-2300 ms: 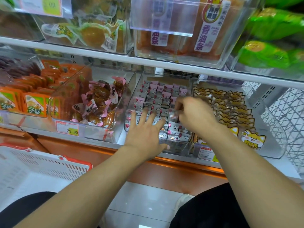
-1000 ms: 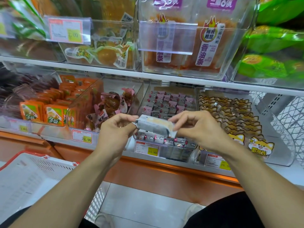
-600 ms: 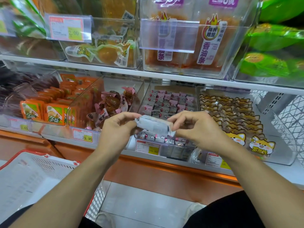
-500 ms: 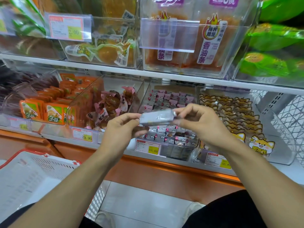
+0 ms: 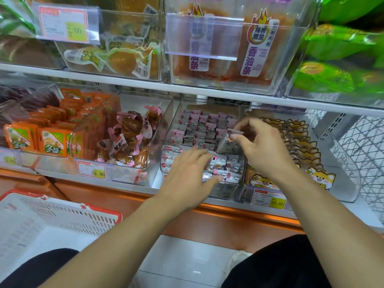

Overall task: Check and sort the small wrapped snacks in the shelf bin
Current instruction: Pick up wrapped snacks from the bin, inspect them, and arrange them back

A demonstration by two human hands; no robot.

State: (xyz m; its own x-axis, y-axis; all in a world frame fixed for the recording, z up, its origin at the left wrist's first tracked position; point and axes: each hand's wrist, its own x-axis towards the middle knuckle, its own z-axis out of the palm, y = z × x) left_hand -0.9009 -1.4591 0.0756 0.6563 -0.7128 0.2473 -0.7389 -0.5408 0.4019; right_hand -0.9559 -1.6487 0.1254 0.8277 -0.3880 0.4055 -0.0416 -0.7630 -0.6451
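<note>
A yellow-patched price tag [image 5: 92, 170] reads 29.90; another [image 5: 64, 25] above reads 2.00. The orange packs [image 5: 250, 45] overhead read 香油条. The clear plastic shelf bin [image 5: 167, 140] holds rows of small grey-and-pink wrapped snacks [image 5: 204, 127]. The right hand [image 5: 262, 145] pinches one small grey wrapped snack [image 5: 227, 142] over the bin's right side, hanging near upright. The left hand [image 5: 187, 176], fingers spread, rests on the near snacks.
</note>
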